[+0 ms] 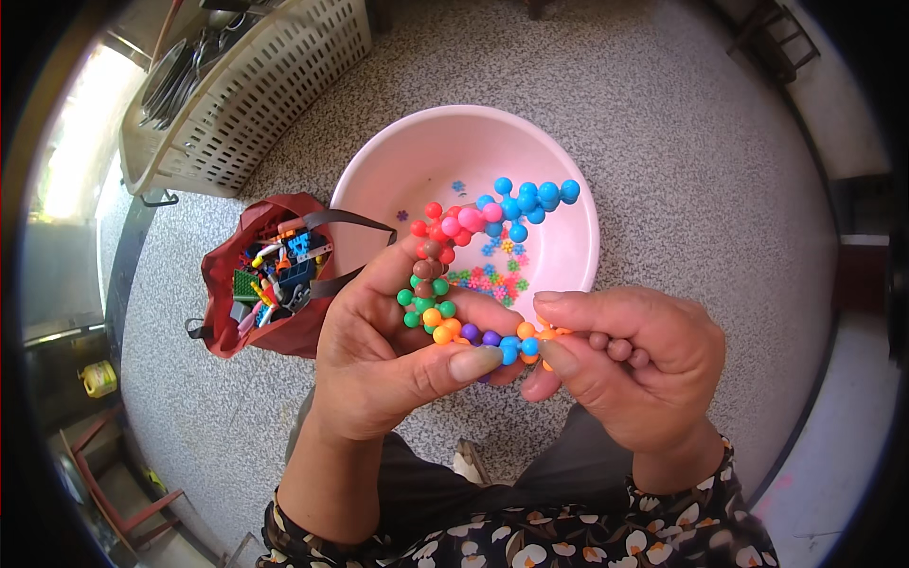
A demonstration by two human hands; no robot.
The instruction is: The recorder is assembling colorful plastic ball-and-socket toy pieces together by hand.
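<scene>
A curved chain of coloured ball-shaped connecting pieces (526, 201) arches above a pink basin. It runs from blue through pink, red, brown, green, orange and purple to blue and orange. My left hand (369, 355) cradles the chain, its thumb pressed near the purple and blue pieces and its fingers behind. My right hand (663, 364) pinches the orange piece (547, 334) at the near end between thumb and forefinger. Small brownish balls (618, 348) show against the right palm. Whether they join the orange piece is hidden.
Several small flower-shaped pieces (492, 279) lie in the pink basin (379, 161) on the speckled floor. A red bag (222, 284) full of mixed toy parts stands to its left. Beyond are a white slotted basket (227, 114) with utensils and a yellow container (98, 379).
</scene>
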